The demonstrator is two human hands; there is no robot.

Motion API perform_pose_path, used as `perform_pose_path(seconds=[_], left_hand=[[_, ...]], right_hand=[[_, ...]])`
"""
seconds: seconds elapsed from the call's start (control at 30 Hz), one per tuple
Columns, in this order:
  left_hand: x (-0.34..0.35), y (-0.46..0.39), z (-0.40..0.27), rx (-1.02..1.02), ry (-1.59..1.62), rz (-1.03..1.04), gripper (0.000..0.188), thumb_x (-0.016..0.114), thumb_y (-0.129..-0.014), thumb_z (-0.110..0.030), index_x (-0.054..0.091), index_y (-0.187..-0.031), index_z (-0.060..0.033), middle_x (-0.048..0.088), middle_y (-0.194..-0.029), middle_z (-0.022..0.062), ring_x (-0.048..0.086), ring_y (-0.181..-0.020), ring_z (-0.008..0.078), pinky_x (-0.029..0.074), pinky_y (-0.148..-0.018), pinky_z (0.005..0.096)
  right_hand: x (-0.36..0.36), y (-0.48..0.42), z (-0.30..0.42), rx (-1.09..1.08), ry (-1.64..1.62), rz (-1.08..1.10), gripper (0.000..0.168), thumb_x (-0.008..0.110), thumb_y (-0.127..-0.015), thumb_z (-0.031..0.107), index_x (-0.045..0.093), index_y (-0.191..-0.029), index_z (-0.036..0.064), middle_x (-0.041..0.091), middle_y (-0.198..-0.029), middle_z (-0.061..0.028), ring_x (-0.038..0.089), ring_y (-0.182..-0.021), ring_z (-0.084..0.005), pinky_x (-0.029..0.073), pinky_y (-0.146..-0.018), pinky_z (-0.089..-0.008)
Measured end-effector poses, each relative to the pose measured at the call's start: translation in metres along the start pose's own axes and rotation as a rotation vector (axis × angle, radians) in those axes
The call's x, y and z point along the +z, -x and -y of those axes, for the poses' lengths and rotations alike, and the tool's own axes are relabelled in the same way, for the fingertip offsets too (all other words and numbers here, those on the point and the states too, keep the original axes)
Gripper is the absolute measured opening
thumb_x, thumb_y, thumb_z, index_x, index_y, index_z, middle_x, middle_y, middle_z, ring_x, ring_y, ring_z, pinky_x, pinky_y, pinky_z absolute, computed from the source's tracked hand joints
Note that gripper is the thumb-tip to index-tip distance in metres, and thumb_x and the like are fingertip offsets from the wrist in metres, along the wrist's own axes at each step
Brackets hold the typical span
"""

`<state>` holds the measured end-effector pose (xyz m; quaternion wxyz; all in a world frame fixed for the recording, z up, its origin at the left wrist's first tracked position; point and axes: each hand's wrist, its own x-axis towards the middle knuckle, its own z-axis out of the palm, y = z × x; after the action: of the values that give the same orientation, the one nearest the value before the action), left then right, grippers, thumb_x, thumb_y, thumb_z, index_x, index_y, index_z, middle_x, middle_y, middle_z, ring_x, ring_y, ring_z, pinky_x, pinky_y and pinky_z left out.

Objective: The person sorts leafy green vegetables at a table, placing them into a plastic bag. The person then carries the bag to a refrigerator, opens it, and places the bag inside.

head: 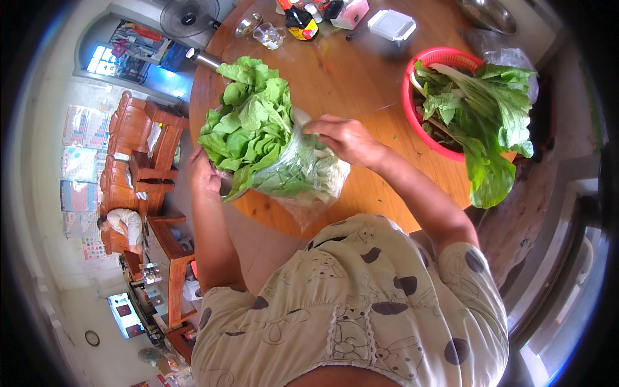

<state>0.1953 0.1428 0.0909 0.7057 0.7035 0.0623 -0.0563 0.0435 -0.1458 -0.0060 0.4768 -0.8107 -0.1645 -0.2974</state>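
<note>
Leafy green lettuce (261, 126) fills the space between my hands at the left of the round wooden table. Its lower ends sit in a clear plastic bag (314, 179), which hangs toward the table's near edge. My right hand (346, 140) pinches the bag's upper edge beside the leaves. My left hand (205, 171) grips the side of a metal bowl (234, 195), mostly hidden under the lettuce. How much of the lettuce the bowl bears cannot be seen.
A red plastic basket (411, 116) of large leafy greens (498, 106) stands at the right. Farther back are a glass mug (271, 37), a sauce bottle (301, 24), and a lidded container (392, 24). A steel flask (205, 58) stands at the left. Another person (125, 225) sits on a wooden bench.
</note>
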Motion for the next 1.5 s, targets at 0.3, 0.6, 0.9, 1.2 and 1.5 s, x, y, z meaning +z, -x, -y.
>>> perform_pose_path(seconds=[0.3, 0.6, 0.9, 1.2, 1.5], left_hand=[[-0.019, 0.021, -0.014, 0.006, -0.094, 0.006, 0.013, 0.060, -0.089, -0.008, 0.062, -0.099, -0.0007, 0.053, -0.055, 0.0051, 0.047, -0.036, 0.0148, 0.036, -0.031, 0.0280], [-0.032, 0.036, -0.019, 0.017, 0.005, 0.057, 0.026, 0.068, -0.088, -0.015, 0.063, -0.108, 0.0008, 0.058, -0.059, 0.0058, 0.057, -0.046, 0.0175, 0.054, -0.047, 0.0360], [-0.059, -0.007, 0.056, 0.025, 0.333, -0.018, 0.017, 0.061, -0.091, -0.010, 0.066, -0.099, 0.0047, 0.068, -0.094, 0.0165, 0.068, -0.080, 0.0266, 0.058, -0.072, 0.0387], [-0.053, -0.012, 0.085, -0.015, 0.307, 0.042, 0.013, 0.057, -0.092, -0.005, 0.065, -0.098, 0.0029, 0.069, -0.091, 0.0131, 0.068, -0.079, 0.0245, 0.058, -0.070, 0.0367], [-0.045, 0.007, 0.158, -0.438, 0.948, 0.763, 0.051, 0.044, -0.100, -0.043, 0.046, -0.138, -0.0098, 0.050, -0.140, 0.0076, 0.049, -0.126, 0.0264, 0.043, -0.103, 0.0466]], right_hand=[[0.006, -0.027, -0.012, -0.052, 0.095, 0.338, 0.015, 0.069, -0.081, 0.009, 0.056, -0.088, 0.011, 0.064, -0.088, -0.0064, 0.065, -0.080, -0.0313, 0.051, -0.067, -0.0435], [-0.041, -0.045, 0.048, -0.215, 0.263, 0.331, 0.008, 0.065, -0.083, 0.007, 0.059, -0.087, 0.007, 0.060, -0.081, -0.0092, 0.064, -0.075, -0.0334, 0.050, -0.061, -0.0424], [-0.014, -0.033, 0.114, -0.197, 0.467, 0.584, 0.013, 0.052, -0.084, 0.004, 0.047, -0.096, 0.003, 0.055, -0.086, -0.0137, 0.064, -0.075, -0.0333, 0.054, -0.060, -0.0434], [0.010, -0.033, 0.126, -0.082, 0.311, 0.552, 0.010, 0.067, -0.078, 0.010, 0.058, -0.080, 0.006, 0.060, -0.082, -0.0104, 0.064, -0.077, -0.0311, 0.051, -0.063, -0.0410], [0.064, -0.038, 0.178, -0.056, -0.027, 0.347, 0.013, 0.066, -0.075, 0.000, 0.060, -0.085, 0.006, 0.056, -0.079, -0.0076, 0.060, -0.068, -0.0259, 0.050, -0.061, -0.0344]])
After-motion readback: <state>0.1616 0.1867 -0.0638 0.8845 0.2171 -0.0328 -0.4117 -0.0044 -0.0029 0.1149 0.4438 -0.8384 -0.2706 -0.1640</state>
